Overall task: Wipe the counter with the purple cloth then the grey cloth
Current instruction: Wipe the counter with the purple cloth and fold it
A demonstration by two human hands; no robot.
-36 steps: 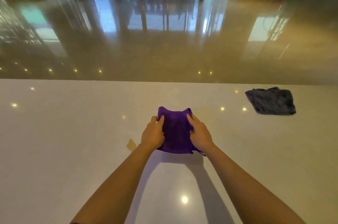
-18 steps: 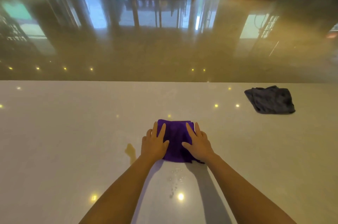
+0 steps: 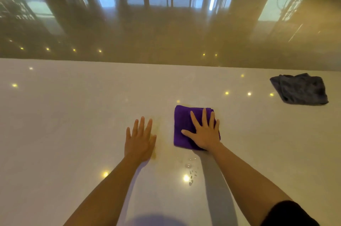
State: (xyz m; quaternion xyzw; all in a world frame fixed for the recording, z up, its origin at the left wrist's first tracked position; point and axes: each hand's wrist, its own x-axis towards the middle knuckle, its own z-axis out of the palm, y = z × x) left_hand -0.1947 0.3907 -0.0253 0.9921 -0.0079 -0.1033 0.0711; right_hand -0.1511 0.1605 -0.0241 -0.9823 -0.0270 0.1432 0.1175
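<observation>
while the right hand [image 3: 204, 131] lies flat with fingers spread on the purple cloth [image 3: 182, 126] mid-bench [image 3: 73, 115], the left hand [image 3: 139, 140] rests spread just left of it; grey cloth [image 3: 299, 89] lies far right of it.

My left hand [image 3: 139, 141] lies flat, palm down, fingers close together and pointing away from me. My right hand [image 3: 204, 131] is also flat, fingers spread wide, thumb out to the left. Both forearms reach forward, bare, apart.

Folded cloth [image 3: 181, 126] on counter [image 3: 73, 115] — crumpled cloth [image 3: 299, 88] far right
</observation>
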